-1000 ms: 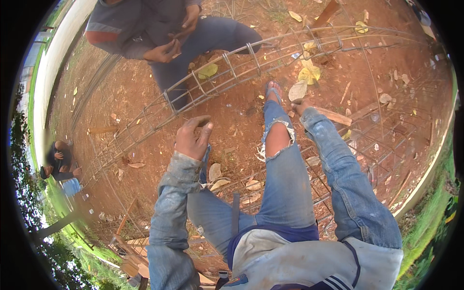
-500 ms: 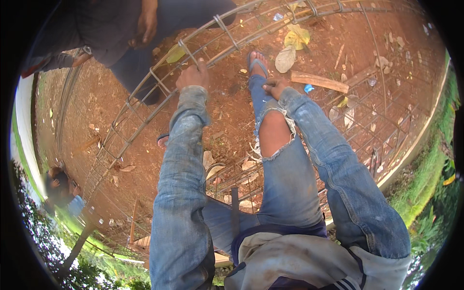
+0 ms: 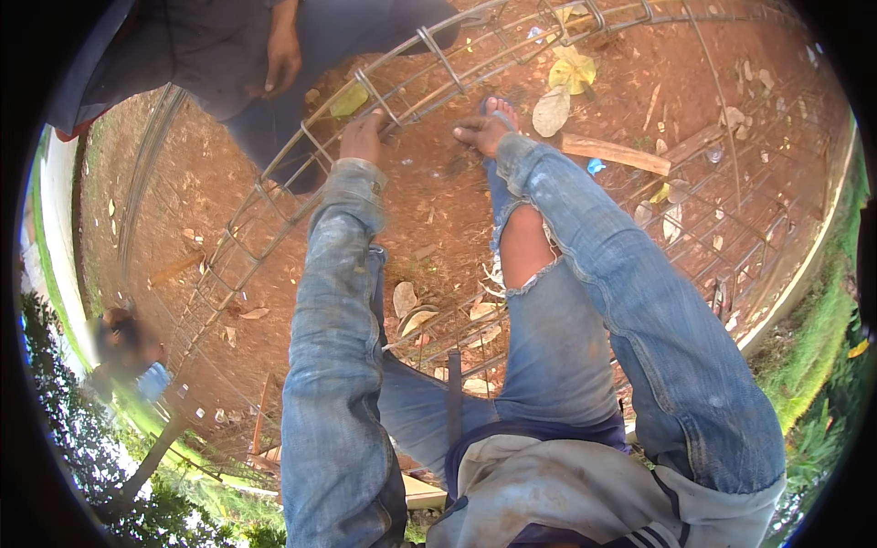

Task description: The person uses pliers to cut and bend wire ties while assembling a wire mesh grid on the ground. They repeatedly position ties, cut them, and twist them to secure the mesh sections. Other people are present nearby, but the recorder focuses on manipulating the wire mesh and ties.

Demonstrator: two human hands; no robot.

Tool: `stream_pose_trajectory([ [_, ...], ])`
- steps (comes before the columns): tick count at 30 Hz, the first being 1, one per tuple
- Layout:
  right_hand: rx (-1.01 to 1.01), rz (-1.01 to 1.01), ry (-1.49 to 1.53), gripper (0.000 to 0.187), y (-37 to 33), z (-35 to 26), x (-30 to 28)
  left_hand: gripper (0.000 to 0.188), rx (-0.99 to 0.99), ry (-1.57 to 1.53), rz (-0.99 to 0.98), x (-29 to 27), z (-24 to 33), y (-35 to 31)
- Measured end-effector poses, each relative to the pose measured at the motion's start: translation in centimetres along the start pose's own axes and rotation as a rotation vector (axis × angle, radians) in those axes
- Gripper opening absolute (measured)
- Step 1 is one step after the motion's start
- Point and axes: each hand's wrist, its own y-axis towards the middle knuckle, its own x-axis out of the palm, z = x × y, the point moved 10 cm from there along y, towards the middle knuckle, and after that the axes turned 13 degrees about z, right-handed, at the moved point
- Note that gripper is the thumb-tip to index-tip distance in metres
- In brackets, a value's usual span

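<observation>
A long rebar cage [image 3: 439, 57] of thin bars and square stirrups runs from the lower left up to the top right. My left hand [image 3: 363, 137] is closed on its near bar, beside one of the stirrups. To the right of it, apart from the cage, my right hand [image 3: 486, 135] hovers near my sandalled foot [image 3: 500, 109]. Its thumb and fingers are pressed together, and anything between them is too small to make out.
Across the cage crouches another person in dark clothes, one hand [image 3: 283, 62] hanging down. A wooden stick [image 3: 615, 153], dry leaves [image 3: 551, 111] and a rebar mesh [image 3: 722, 224] lie to the right on red soil. A blurred person [image 3: 123, 352] is far left.
My right hand has moved from beside my knee up and left, closer to the cage. My left hand stays at the near bar. The view has shifted slightly.
</observation>
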Motion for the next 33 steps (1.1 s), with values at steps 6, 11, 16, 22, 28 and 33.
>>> stream_pose_trajectory([
  [6, 0.378, -0.294, 0.639, 0.037, 2.2, 1.8, 5.6, 0.046, -0.885, -0.332, -0.315, 3.3, -1.3, -0.7],
  [11, 0.092, -0.119, 0.379, 0.032, 4.6, -0.4, 5.8, 0.051, -1.007, -0.472, -0.383, 3.2, -3.3, -1.9],
  [16, 0.068, -0.004, 0.23, 0.024, 4.8, -2.7, 2.0, 0.051, -0.846, -0.34, -0.4, 3.7, -0.7, -1.1],
  [22, -0.262, 0.08, 0.163, 0.02, 3.5, -7.1, 2.2, 0.045, -0.676, -0.266, -0.381, 3.7, -2.2, -0.6],
  [28, -0.392, 0.165, 0.047, 0.022, 3.3, -7.4, 1.7, 0.045, -0.634, -0.326, -0.319, 4.1, -3.1, -0.3],
  [33, -0.276, -0.192, -0.006, 0.026, 2.1, -8.6, 5.9, 0.056, -0.405, -0.112, -0.245, 0.6, -2.7, 0.5],
])
